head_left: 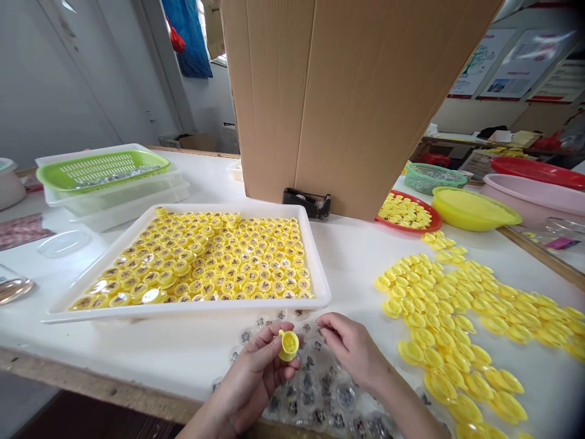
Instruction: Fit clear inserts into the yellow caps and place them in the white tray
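My left hand (262, 369) grips a small yellow toy cup (289, 346) between thumb and fingers. Its open top faces me, and yellow bits show inside. To the right of the cup, my right hand (354, 347) is closed in a pinch over the clear round pieces (308, 381), which bear small dark printed pictures. Whatever its fingertips may hold is too small to make out. Just beyond both hands, a white tray (322, 292) is filled with yellow cups topped by printed discs (247, 268).
Many yellow cups (439, 329) lie loose at the right. Behind them stand a red dish (436, 221), a yellow basin (478, 210) and a green basket (434, 177). A tall cardboard box (347, 103) and black tape dispenser (307, 203) are behind the tray. Left is a green strainer (103, 167).
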`<state>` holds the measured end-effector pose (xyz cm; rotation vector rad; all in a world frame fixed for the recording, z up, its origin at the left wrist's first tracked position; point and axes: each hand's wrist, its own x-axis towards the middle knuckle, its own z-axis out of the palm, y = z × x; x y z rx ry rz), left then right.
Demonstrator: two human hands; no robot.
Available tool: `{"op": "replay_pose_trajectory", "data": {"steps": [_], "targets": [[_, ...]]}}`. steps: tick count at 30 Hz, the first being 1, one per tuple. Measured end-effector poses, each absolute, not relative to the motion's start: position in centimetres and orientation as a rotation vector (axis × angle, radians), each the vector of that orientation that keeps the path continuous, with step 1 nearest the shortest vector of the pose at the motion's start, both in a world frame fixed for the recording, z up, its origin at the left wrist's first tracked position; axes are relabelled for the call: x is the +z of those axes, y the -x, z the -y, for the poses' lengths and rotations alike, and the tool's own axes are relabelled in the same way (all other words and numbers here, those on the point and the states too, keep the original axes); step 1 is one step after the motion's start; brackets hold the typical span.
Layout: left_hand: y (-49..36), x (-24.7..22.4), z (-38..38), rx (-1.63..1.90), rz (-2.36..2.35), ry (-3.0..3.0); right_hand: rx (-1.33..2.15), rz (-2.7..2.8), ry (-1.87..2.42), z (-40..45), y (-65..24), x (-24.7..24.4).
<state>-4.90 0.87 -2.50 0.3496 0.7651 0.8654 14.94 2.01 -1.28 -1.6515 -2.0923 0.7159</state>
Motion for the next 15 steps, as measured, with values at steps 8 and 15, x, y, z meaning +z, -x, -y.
{"op": "replay_pose_trajectory", "data": {"steps": [8,15], "targets": [[3.6,-1.3,-0.4,0.87,-0.7,-0.365,1.571,1.38,1.242,-0.3,-13.5,1.5],[3.0,-1.1,0.1,0.884,-0.666,-0.396,1.198,1.556,1.302,-0.3,-13.0,0.7]]}}
